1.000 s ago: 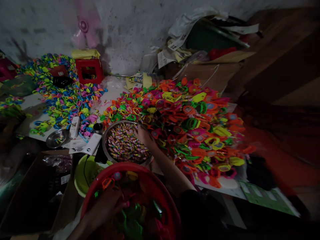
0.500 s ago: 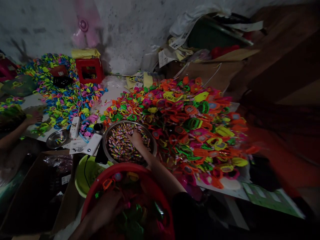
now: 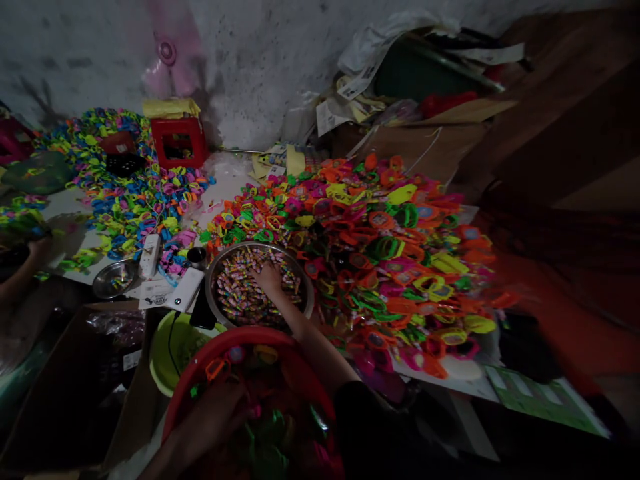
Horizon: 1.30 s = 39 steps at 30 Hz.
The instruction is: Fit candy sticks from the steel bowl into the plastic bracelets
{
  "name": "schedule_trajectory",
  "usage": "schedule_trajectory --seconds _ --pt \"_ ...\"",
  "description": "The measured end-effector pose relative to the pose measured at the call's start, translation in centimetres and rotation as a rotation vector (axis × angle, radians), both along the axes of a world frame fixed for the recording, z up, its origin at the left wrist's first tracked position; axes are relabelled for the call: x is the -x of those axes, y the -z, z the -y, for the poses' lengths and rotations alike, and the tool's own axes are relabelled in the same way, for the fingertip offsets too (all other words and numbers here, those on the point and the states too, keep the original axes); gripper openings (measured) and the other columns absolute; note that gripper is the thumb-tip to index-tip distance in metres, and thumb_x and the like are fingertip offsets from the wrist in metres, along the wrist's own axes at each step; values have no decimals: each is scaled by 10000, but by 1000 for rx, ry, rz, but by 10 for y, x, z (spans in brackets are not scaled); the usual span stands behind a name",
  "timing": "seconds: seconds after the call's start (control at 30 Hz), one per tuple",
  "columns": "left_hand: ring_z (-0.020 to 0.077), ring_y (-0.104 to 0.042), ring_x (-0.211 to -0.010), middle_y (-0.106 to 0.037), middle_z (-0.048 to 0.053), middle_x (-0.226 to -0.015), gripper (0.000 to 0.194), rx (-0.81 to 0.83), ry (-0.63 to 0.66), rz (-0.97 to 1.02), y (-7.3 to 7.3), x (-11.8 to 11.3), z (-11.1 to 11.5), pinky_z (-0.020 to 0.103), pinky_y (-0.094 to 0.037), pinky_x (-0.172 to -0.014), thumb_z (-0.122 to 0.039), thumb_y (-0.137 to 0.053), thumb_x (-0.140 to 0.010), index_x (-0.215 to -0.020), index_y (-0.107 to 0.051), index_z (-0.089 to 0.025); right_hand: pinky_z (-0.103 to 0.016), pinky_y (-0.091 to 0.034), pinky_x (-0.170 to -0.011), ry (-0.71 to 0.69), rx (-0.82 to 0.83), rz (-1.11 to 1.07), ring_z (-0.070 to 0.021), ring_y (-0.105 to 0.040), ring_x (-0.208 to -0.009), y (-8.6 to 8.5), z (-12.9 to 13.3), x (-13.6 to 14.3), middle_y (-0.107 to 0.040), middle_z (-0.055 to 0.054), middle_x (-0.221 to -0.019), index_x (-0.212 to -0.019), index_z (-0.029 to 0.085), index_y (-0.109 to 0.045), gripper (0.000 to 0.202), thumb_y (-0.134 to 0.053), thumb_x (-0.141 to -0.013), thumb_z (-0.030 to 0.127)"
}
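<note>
My right hand (image 3: 269,279) reaches into a wide metal bowl (image 3: 310,303) full of small wrapped candies (image 3: 237,283). Its fingers are bent together among the candies, and whatever lies between the tips is hidden. Lower down, my left hand (image 3: 225,403) is inside a red basin (image 3: 177,393), dim and with curled fingers. A pink plastic piece (image 3: 255,408) shows at its fingertips. Green, orange and other bright plastic toys (image 3: 270,433) lie deeper in the basin.
A large heap of bright plastic toy watches (image 3: 395,260) spreads right of the bowl. Left stand a lime-green basin (image 3: 163,353), a phone (image 3: 203,310), a white power bank (image 3: 187,290) and a cardboard box (image 3: 125,407). A co-worker's hand (image 3: 40,250) is at far left.
My right hand stays in the candy bowl, its forearm and sleeve shifted slightly left. My left hand has hardly moved. The co-worker's hand has drawn back to the left.
</note>
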<state>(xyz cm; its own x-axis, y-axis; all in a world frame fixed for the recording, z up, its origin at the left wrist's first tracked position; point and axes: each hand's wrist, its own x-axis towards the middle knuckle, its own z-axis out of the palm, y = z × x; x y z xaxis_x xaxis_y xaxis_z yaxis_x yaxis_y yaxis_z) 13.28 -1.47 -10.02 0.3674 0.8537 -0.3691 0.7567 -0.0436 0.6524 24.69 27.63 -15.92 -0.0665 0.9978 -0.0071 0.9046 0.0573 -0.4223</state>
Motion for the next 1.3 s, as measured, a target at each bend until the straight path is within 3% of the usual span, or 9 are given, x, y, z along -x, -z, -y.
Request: schedule_trajectory --seconds 0.13,0.37,0.53,0.67,0.77,0.87,1.0,1.13,1.3 --pt "173 -576 -807 -641 37 -919 207 -30 6 42 0 1 1 249 -398 -718 -366 -463 -920 -904 -573 -191 -440 -352 -1006 15 14 -34 -251 -489 -1174 7 2 4 -593 -136 -1145 -1082 86 -581 402 -600 -842 408" --pt "195 -587 -834 -643 44 -942 191 -36 -3 40 -2 1 2 265 -406 -716 -343 -472 -912 -941 -575 -186 -407 -453 -908 30 93 -230 -207 -584 -1014 10 -1 3 -610 -103 -1089 -1071 102 -585 313 -616 -851 322" --pt "222 -602 -864 -650 57 -965 178 16 -11 5 -11 -1 0 294 -419 -724 -300 -465 -916 -941 -589 -174 -399 -445 -927 29 102 -480 -197 -576 -1051 -4 -4 -7 -590 -95 -1162 -1170 118 -528 315 -574 -874 216" --pt "220 -604 -951 -649 52 -1035 193 50 -47 44 -9 -3 0 310 -451 -817 -323 -500 -908 -1024 -579 -190 -374 -437 -926 -38 173 -692 -195 -561 -1076 -25 4 -10 -582 -101 -1187 -1135 119 -542 289 -554 -857 195" --pt "194 -541 -1125 -587 49 -1201 272 -120 -162 138 -7 0 2 304 -420 -961 -337 -492 -915 -1163 -521 -229 -324 -456 -866 -161 318 -846 -197 -596 -968 -43 37 -8 -646 -79 -1026 -1015 135 -588 250 -563 -804 266" --pt "241 -411 -1275 -438 93 -1378 453 -475 -277 36 -6 8 1 380 -346 -1061 -406 -530 -883 -1291 -430 -239 -292 -467 -787 -328 496 -1000 -182 -598 -826 -59 93 -4 -641 -42 -854 -861 161 -590 223 -605 -724 336" --pt "326 -331 -1321 -305 162 -1457 753 -789 -263 -137 -12 14 -7 469 -340 -1052 -448 -637 -797 -1411 -269 -214 -296 -461 -746 -535 737 -1147 -168 -557 -760 -76 167 -1 -593 -11 -766 -723 187 -553 223 -660 -630 360" --pt "313 -343 -1317 -348 152 -1435 706 -835 -138 -194 -17 13 -14 481 -357 -1043 -303 -613 -831 -1433 -252 -228 -318 -409 -853 -597 915 -1320 -157 -527 -806 -79 200 0 -592 -7 -822 -745 200 -564 120 -616 -657 261" --pt "253 -462 -1225 -500 96 -1319 601 -785 -80 -145 -16 13 -15 417 -433 -1005 -221 -596 -835 -1386 -355 -237 -301 -395 -808 -520 899 -1347 -147 -487 -760 -68 201 0 -554 -13 -764 -689 171 -543 110 -579 -590 203"
